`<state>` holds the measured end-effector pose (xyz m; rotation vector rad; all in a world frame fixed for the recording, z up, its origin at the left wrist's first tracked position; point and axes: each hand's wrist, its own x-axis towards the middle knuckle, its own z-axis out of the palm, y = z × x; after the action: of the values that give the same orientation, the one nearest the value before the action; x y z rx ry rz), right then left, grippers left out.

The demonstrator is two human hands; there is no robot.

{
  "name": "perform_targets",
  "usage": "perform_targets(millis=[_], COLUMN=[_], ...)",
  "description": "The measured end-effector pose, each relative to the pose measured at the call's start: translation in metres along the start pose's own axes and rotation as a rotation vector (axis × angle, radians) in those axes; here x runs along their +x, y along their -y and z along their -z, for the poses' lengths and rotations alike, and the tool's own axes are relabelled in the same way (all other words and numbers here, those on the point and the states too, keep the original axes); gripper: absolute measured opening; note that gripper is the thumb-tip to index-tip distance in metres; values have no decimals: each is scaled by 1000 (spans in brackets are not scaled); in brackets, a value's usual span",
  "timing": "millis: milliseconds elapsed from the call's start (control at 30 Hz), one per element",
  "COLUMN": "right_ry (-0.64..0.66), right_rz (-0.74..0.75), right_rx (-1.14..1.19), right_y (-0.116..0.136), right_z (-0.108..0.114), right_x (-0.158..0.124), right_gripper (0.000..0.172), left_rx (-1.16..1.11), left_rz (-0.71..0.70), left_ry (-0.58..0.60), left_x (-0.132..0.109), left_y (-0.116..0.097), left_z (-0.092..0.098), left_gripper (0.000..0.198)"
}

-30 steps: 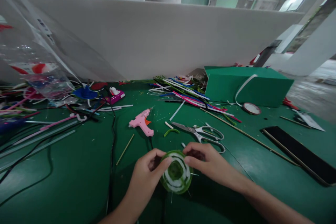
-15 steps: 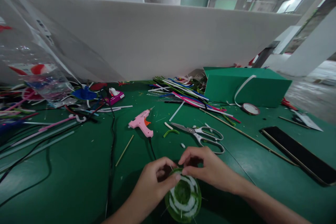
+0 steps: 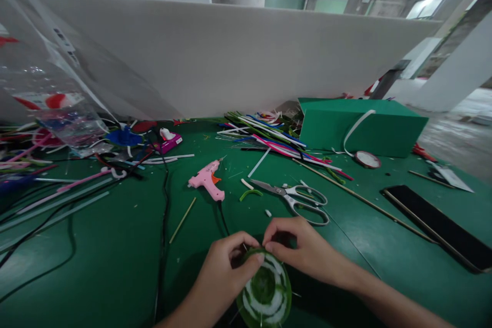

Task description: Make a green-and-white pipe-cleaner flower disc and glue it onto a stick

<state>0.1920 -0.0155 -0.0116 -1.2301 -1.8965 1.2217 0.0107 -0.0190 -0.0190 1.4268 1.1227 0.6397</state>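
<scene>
Your left hand (image 3: 226, 266) and right hand (image 3: 302, 246) are sitting nearer to you than a second ago, the round green-and-white piece (image 3: 269, 294) is lying lower with them, and your right fingertips are meeting its rim closer to the left ones. That piece is turning its ringed face up toward you, over the stretch of desk (image 3: 115, 266) leading to the near edge; whether it is touching the surface cannot be told. Thin pale ends are sticking out around it. Your left hand is gripping the rim, thumb lying across the face and fingers curling behind. Your right hand is keeping thumb and forefinger nearly together at the far side of the rim; whether they are pinching it or only touching cannot be told.

Toward the right edge, a phone (image 3: 434, 225) is lying flat. On the other side, a black cable (image 3: 164, 225) is running toward the near edge, a short stick (image 3: 183, 220) lying beside it. Beyond your hands, scissors (image 3: 280, 191) are pointing their blades toward the left edge, and a pink glue gun (image 3: 207, 180) is lying on its side. A long stick (image 3: 361, 199) is slanting down to just beside the phone. Nearer the far edge, a bundle of coloured stems (image 3: 277, 138) is lying next to a green box (image 3: 361, 128). Behind everything, a white panel (image 3: 211, 56) is standing along the far edge.
</scene>
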Motion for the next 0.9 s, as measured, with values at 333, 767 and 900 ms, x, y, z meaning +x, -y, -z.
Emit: perform_targets(millis=[333,767,900], right_ry=[-38,-153,-81], right_rz=[21,617,721], right_rx=[-27,-529,-695], right_y=[2,-11,-12], right_z=[-6,-14,-12], right_x=[0,-3,-4], right_gripper=[8,20,25], left_rx=[51,30,72], left_rz=[5,10,-3], left_ry=[-34,-93,-123], left_x=[-2,-2,-4], left_y=[-1,-5,-5], left_z=[-2,-5,-6], left_gripper=[11,13,13])
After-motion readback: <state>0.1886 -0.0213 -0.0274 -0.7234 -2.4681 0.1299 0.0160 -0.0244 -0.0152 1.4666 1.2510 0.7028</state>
